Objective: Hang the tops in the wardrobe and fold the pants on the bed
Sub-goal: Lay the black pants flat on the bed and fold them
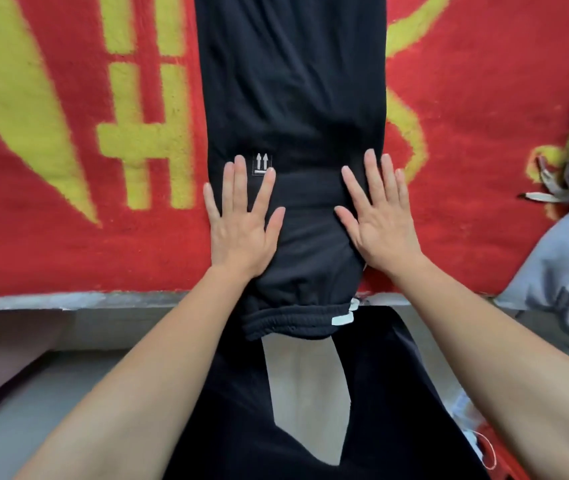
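Observation:
Black pants (293, 98) lie lengthwise on the bed, legs pointing away from me and the elastic waistband (297, 320) hanging over the near edge. A small white arrow label (261, 164) shows on the left side. My left hand (241, 223) rests flat on the pants' left edge, fingers spread, its fingertips beside the label. My right hand (378, 216) presses flat on the right edge, fingers apart. Neither hand grips the cloth.
A red blanket with yellow characters (85, 150) covers the bed. A grey-blue garment (567, 244) with a drawcord lies bunched at the right edge. The bed's grey front rail (68, 301) runs across below the blanket. My dark clothing fills the bottom centre.

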Tool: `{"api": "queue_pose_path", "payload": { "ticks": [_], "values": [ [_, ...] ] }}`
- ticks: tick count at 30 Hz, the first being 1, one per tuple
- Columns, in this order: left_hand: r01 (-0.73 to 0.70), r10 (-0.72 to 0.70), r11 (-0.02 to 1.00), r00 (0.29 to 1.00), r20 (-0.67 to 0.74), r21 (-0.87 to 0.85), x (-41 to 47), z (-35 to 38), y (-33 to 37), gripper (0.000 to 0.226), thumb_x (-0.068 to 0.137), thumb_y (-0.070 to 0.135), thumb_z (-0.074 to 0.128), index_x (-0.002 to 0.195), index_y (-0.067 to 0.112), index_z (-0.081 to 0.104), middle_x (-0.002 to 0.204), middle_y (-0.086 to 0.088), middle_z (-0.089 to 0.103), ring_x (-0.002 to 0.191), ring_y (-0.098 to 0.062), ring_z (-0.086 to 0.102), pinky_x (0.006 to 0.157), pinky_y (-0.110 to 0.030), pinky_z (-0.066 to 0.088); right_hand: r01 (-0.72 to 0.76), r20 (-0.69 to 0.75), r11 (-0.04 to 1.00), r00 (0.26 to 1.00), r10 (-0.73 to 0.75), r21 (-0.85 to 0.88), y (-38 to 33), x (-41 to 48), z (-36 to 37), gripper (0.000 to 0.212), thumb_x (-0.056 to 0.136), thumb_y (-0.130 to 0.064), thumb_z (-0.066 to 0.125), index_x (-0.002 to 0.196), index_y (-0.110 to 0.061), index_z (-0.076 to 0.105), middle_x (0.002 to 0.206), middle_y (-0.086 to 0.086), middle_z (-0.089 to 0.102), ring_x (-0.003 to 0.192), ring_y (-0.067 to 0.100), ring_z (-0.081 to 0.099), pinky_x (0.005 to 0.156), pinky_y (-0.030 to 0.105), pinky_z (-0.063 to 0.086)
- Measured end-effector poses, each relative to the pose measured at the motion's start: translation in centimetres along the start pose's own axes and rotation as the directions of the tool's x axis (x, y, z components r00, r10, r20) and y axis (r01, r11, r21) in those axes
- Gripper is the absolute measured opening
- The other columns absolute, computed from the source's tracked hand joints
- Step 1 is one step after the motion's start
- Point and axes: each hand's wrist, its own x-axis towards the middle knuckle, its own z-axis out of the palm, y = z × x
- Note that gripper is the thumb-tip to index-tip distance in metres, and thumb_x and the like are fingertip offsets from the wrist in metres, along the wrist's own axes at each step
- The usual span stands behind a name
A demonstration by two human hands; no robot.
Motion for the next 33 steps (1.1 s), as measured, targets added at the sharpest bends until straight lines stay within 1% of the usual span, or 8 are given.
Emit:
{"api": "queue_pose_path", "payload": {
  "ticks": [4, 6, 9, 14, 21, 24, 27, 33],
  "values": [
    [0.315, -0.322, 0.915, 0.947, 0.016, -0.253, -3.1, -2.2, 1.5, 0.069, 0.101, 0.052, 0.038, 0.157, 0.017, 0.017, 0.163, -0.019, 0.009, 0.150, -0.034, 0.012, 0.119, -0.050, 0.010, -0.335, 0.039, 0.891, 0.940, 0.340, 0.307, -2.4, -3.3, -2.7, 0.073, 0.102, -0.046, 0.050, 0.157, -0.007, 0.023, 0.159, 0.023, 0.024, 0.146, 0.039, 0.026, 0.118, 0.048, 0.026],
    [0.550, -0.552, 0.737, 0.825, 0.119, -0.393, -5.8, -3.6, 2.3, 0.074, 0.097, 0.055, 0.046, 0.154, 0.012, 0.024, 0.156, -0.018, 0.025, 0.141, -0.036, 0.027, 0.114, -0.048, 0.021, -0.522, 0.175, 0.741, 0.849, 0.499, 0.423, -4.2, -6.4, -3.6, 0.074, 0.100, -0.051, 0.050, 0.155, -0.008, 0.028, 0.146, 0.018, 0.041, 0.134, 0.035, 0.039, 0.111, 0.046, 0.034],
    [0.714, -0.658, 0.569, 0.692, 0.295, -0.408, -9.9, -4.5, 3.3, 0.074, 0.092, 0.062, 0.050, 0.143, 0.011, 0.035, 0.138, -0.014, 0.044, 0.127, -0.035, 0.039, 0.105, -0.047, 0.027, -0.728, 0.400, 0.449, 0.670, 0.626, 0.518, -7.2, -10.8, -3.9, 0.067, 0.094, -0.062, 0.052, 0.141, -0.015, 0.046, 0.125, 0.006, 0.051, 0.115, 0.025, 0.054, 0.103, 0.045, 0.044],
    [0.861, -0.522, 0.172, 0.492, 0.697, -0.479, -15.1, -1.9, 4.1, 0.094, 0.084, 0.068, 0.059, 0.150, 0.012, 0.024, 0.153, -0.008, 0.040, 0.139, -0.029, 0.039, 0.116, -0.047, 0.029, -0.869, 0.701, 0.157, 0.474, 0.533, 0.469, -10.4, -15.0, -1.5, 0.075, 0.083, -0.079, 0.050, 0.128, -0.019, 0.054, 0.136, 0.007, 0.057, 0.127, 0.028, 0.053, 0.110, 0.044, 0.039],
    [0.697, -0.455, -0.214, 0.549, 0.701, -0.684, -16.1, 0.0, 2.7, 0.080, 0.057, 0.051, 0.087, 0.123, 0.015, 0.060, 0.117, -0.004, 0.071, 0.105, -0.022, 0.069, 0.095, -0.046, 0.055, -0.774, 0.814, -0.269, 0.497, 0.301, 0.573, -9.0, -15.5, 1.5, 0.125, 0.047, -0.085, 0.078, 0.145, -0.015, 0.046, 0.136, 0.002, 0.059, 0.119, 0.020, 0.061, 0.106, 0.043, 0.048],
    [0.671, -0.368, -0.250, 0.600, 0.710, -0.697, -17.0, -0.9, 3.5, 0.069, 0.058, 0.045, 0.089, 0.117, 0.016, 0.066, 0.109, -0.004, 0.075, 0.101, -0.023, 0.072, 0.091, -0.045, 0.056, -0.772, 0.816, -0.268, 0.529, 0.234, 0.577, -8.0, -16.6, 0.8, 0.118, 0.046, -0.080, 0.083, 0.142, -0.019, 0.049, 0.133, 0.001, 0.064, 0.113, 0.017, 0.067, 0.091, 0.042, 0.058],
    [0.680, -0.359, -0.236, 0.603, 0.713, -0.694, -18.5, -2.3, 5.0, 0.046, 0.069, 0.039, 0.086, 0.106, 0.016, 0.071, 0.099, -0.002, 0.077, 0.094, -0.021, 0.074, 0.080, -0.039, 0.058, -0.761, 0.794, -0.226, 0.586, 0.162, 0.608, -7.4, -18.0, -1.2, 0.069, 0.065, -0.071, 0.075, 0.114, -0.023, 0.066, 0.100, -0.007, 0.077, 0.078, 0.004, 0.073, 0.055, 0.023, 0.054],
    [0.729, -0.409, -0.190, 0.550, 0.728, -0.658, -22.8, -8.3, 8.8, 0.039, 0.080, 0.046, 0.078, 0.107, 0.020, 0.069, 0.094, 0.005, 0.077, 0.090, -0.014, 0.072, 0.066, -0.031, 0.058, -0.796, 0.801, -0.111, 0.576, 0.166, 0.595, -7.0, -22.4, -7.6, 0.057, 0.069, -0.072, 0.065, 0.102, -0.026, 0.071, 0.104, -0.007, 0.074, 0.092, 0.015, 0.069, 0.066, 0.030, 0.052]
  ]
}}
